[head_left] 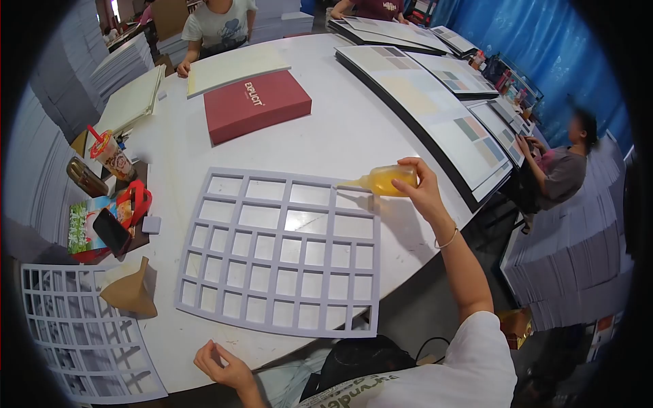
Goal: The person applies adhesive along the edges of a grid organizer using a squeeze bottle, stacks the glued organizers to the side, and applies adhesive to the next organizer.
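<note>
My right hand [423, 187] is wrapped round a clear squeeze bottle [392, 181] of yellow liquid that looks like glue. The bottle lies nearly level, its thin nozzle pointing left over the top right part of a pale grey lattice frame [286, 237]. Whether the tip touches the frame, I cannot tell. The frame lies flat on the white table, with large openings at the far side and smaller ones nearer me. Below its near left edge, my left hand [223, 366] hovers with loosely curled fingers apart, holding nothing.
A red box [257, 105] lies beyond the frame. On the left are a second lattice [88, 333], folded brown cardboard [130, 289], a phone [111, 231] and a drink cup [112, 156]. Sample boards [425, 102] line the right. Several people work around the table.
</note>
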Tool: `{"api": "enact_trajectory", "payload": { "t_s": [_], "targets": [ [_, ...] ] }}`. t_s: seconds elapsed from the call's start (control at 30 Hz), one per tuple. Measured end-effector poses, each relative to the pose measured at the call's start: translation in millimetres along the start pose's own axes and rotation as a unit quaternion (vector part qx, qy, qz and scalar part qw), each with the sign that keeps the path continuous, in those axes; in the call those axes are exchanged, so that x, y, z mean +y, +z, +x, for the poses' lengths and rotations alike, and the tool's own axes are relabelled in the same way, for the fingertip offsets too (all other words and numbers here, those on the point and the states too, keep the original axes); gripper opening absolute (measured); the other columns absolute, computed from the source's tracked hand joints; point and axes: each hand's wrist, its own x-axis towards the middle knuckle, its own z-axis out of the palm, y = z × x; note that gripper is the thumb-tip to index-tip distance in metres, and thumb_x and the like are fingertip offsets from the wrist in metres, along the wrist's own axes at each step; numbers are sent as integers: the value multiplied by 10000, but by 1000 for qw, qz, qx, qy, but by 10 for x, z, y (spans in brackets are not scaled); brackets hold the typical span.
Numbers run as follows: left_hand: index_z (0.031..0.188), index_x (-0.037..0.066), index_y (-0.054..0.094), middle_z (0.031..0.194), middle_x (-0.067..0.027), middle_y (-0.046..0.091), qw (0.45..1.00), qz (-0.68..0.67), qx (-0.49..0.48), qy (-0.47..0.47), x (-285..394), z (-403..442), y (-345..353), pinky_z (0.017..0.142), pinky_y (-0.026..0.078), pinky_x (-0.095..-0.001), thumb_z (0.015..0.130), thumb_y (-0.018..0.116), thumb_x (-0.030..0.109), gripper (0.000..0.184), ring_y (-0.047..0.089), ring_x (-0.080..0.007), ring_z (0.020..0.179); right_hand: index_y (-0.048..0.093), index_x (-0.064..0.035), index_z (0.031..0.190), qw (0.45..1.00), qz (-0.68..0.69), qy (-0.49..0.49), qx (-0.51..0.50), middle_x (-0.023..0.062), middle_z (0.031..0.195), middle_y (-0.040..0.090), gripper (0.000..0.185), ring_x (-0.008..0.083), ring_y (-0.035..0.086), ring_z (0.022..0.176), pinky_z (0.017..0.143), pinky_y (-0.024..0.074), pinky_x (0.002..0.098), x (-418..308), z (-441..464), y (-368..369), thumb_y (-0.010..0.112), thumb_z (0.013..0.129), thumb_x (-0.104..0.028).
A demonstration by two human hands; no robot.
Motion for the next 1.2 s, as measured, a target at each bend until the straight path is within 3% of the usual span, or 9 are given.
{"api": "enact_trajectory", "payload": {
  "t_s": [0.33,0.5,1.0,1.2],
  "targets": [
    [928,-45,626,936,-115,575,998,-38,36,-19,10,-39,19,778,518,-345,834,664,-88,110,589,-239,852,587,-14,1115,999,10,35,-33,83,1043,619,368,162,601,970,854,508,282,21,1,-10,756,801,-102],
    [925,-41,631,910,-101,561,997,-54,33,-40,20,-74,36,757,518,-341,836,671,-79,104,581,-220,830,589,-17,1113,1000,8,8,-1,81,1044,621,365,159,600,962,846,511,285,129,34,-41,758,801,-103],
    [1001,-65,602,983,-131,551,1000,-17,17,-5,1,-40,41,777,499,-356,919,566,-33,95,562,-250,912,573,-19,1104,999,25,-38,-22,74,1075,601,349,159,594,1010,859,518,279,150,13,-40,751,806,-49],
    [1031,-70,590,1012,-148,523,999,-36,10,-15,-23,-48,51,702,499,-336,916,554,-37,124,549,-250,900,566,-20,1106,998,11,-59,-15,78,1095,587,343,164,588,1029,877,518,282,228,55,4,738,809,-13]
  ]
}}
